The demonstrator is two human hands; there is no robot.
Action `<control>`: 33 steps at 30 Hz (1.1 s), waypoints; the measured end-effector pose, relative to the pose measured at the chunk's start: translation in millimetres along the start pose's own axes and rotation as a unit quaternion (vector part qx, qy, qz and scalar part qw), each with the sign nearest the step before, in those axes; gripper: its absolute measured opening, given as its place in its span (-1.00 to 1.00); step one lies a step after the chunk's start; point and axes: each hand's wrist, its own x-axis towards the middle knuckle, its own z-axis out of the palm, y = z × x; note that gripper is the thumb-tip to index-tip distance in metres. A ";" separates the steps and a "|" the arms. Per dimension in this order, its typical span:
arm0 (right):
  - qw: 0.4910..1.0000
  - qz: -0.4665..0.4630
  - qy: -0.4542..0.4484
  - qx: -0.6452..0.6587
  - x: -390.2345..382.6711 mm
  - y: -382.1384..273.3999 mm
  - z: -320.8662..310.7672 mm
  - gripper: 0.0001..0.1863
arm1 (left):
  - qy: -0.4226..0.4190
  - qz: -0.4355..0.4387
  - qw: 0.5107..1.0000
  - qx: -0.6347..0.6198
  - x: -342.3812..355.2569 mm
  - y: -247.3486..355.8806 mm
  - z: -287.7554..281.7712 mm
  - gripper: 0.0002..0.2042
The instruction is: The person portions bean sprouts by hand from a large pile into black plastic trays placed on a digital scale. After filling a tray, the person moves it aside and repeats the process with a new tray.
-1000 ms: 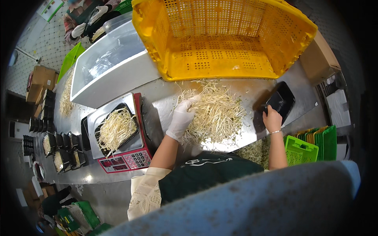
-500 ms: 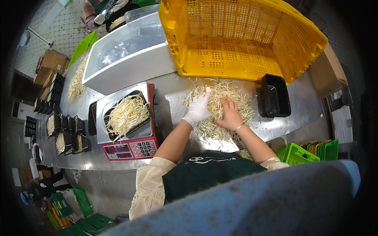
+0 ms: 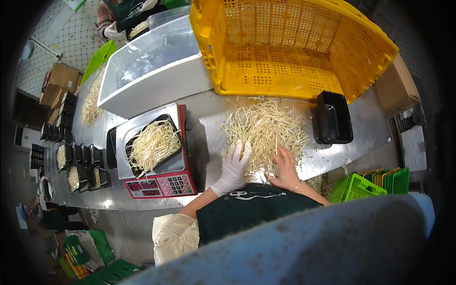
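- Work item: a loose heap of pale sprouts (image 3: 266, 126) lies directly on the metal surface (image 3: 373, 135), in front of the person and just below a yellow crate (image 3: 285, 91).
- Left hand (image 3: 233, 166): gloved, fingers extended and slightly parted, fingertips at the near left edge of the heap. No closed grip is visible.
- Right hand (image 3: 285, 171): bare, thumb set well apart from the lightly curved fingers, at the near right edge of the heap. It has no visible hold on a bundle; whether strands lie beneath either palm cannot be told.
- Portion on the scale: a black tray (image 3: 166, 159) heaped with sprouts rests on the platform of a red-edged scale (image 3: 166, 186), to the left of the heap. Some strands hang over its rim.
- Spare containers: black trays (image 3: 335, 118), seemingly nested, stand just right of the heap, with no sprouts visible in them.
- Step in hand: judged to be gathering or evening the loose sprouts between both hands; the tray on the scale is untouched.
- Next move: in this inspector's judgement, it calls for bringing the fingers together around a modest bunch, with light pressure, since thin strands look liable to snap, tangle or trail.
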 end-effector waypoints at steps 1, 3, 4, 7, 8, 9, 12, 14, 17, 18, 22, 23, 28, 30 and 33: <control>1.000 -0.004 0.008 -0.029 5.4 10.0 7.8 -0.27 | 0.021 -0.006 1.000 0.015 1.4 -3.8 15.0 -0.32; 0.999 0.018 0.041 -0.016 42.4 24.9 6.7 -0.28 | 0.053 -0.025 0.998 0.003 26.0 -13.8 35.3 -0.31; 0.998 0.029 0.058 -0.012 63.8 33.8 4.9 -0.28 | 0.066 -0.035 0.997 -0.026 47.2 -23.0 44.5 -0.30; 0.988 0.128 -0.028 0.087 118.6 60.5 -5.1 -0.39 | 0.054 -0.148 0.957 -0.245 92.2 -52.1 65.7 -0.52; 0.970 0.174 -0.060 0.157 133.9 56.5 -26.5 -0.42 | 0.072 -0.175 0.926 -0.326 104.5 -54.7 55.4 -0.57; 0.945 0.219 -0.091 0.225 141.5 49.7 -45.0 -0.45 | 0.089 -0.201 0.887 -0.405 110.6 -53.6 41.5 -0.63; 0.941 0.118 0.002 0.318 130.1 24.2 -72.4 -0.53 | 0.065 -0.304 0.768 -0.561 96.6 -16.0 -44.1 -0.67; 0.857 0.195 -0.049 0.474 118.9 10.9 -59.8 -0.53 | 0.058 -0.310 0.694 -0.647 67.9 -39.6 -29.6 -0.69; 0.793 0.294 -0.144 0.513 103.2 3.5 -19.8 -0.47 | -0.028 -0.360 0.704 -0.611 10.1 -77.4 -10.2 -0.69; 0.816 0.285 -0.121 0.488 92.2 9.0 -9.3 -0.47 | -0.023 -0.293 0.785 -0.545 -17.5 -93.5 6.2 -0.69; 0.811 0.302 -0.059 0.498 66.9 21.7 0.4 -0.46 | 0.083 -0.464 0.438 -0.766 -43.9 -91.9 -11.0 -0.70; 0.809 0.312 -0.048 0.497 66.2 21.0 3.3 -0.46 | 0.099 -0.448 0.440 -0.772 -45.8 -90.3 -14.6 -0.68; 0.947 0.179 -0.014 0.266 62.4 2.6 25.4 -0.39 | 0.106 -0.479 0.584 -0.647 -53.7 -79.6 -27.6 -0.62; 0.981 0.130 -0.013 0.146 61.5 -18.4 31.4 -0.35 | 0.122 -0.496 0.627 -0.588 -61.6 -79.9 -19.3 -0.60; 0.995 0.078 -0.054 -0.013 65.6 -64.1 43.3 -0.33 | 0.136 -0.333 0.851 -0.383 -60.1 -85.1 10.4 -0.49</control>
